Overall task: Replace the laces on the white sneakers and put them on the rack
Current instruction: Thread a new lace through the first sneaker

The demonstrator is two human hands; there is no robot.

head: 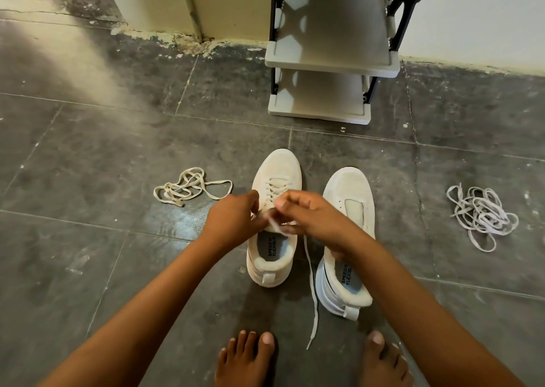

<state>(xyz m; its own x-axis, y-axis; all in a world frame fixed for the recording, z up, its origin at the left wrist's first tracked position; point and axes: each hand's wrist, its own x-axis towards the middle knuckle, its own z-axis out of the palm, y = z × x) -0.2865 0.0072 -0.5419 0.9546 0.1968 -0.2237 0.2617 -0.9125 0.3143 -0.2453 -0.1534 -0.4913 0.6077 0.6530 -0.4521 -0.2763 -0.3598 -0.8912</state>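
While my hands (pixel 236 215) (pixel 306 215) pinch the lace (pixel 313 292) over the left sneaker (pixel 275 174), the rack (pixel 330 62) holds no shoes.

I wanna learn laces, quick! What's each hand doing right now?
Left hand: fingers curled, pinching the lace at the top of the left sneaker.
Right hand: fingers curled, pinching the same lace; its loose end trails down to the floor.

Evenly lit, moderately bright. Pale glare across upper left of the floor (pixel 88 62). Soft shadows under the rack (pixel 330 59). Wide-angle bending at the edges; slight blur at the hands (pixel 277 212).
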